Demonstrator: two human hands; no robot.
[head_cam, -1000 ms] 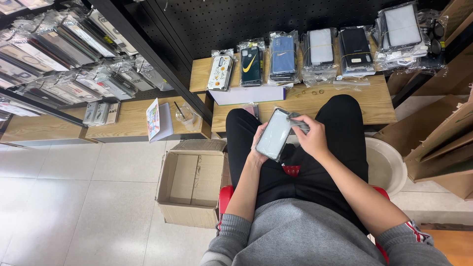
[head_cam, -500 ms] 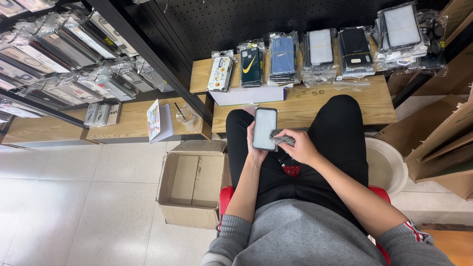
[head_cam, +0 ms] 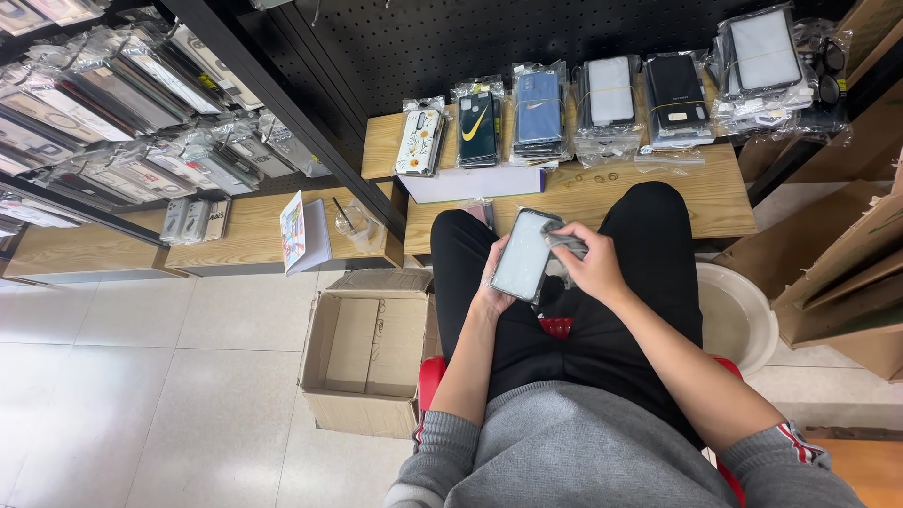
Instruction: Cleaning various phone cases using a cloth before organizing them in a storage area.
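**Phone and cloth over the lap**

Nearest in, grey sleeves and black trousers: the person sits on a red seat, forearms out over the lap. The left hand (head_cam: 494,282) cradles a phone (head_cam: 523,254) from below, fingers wrapped round its edges, screen up and tilted toward the right. The right hand (head_cam: 588,263) has its fingers pinched shut on a small grey cloth (head_cam: 564,243), pressed against the phone's far right corner. So the phone sits in mid-air above the thighs, between the two hands.

The risk, as I judge it: the left hand holds only the edges, so a firm push from the cloth could twist the phone out and drop it onto the tiled floor. A cloth slipping from the pinch would land on the lap, no harm.

To the left on the floor, one open cardboard box (head_cam: 372,353). To the right, one pale round basin (head_cam: 738,315), partly hidden by the leg.

Farther out, the wooden table (head_cam: 658,193) carries six stacks of bagged phone cases (head_cam: 611,94) along its far edge, with a few small rings lying loose before them. One plastic cup (head_cam: 350,221) with a straw stands on the lower shelf to the left, beside one small booklet (head_cam: 299,233).
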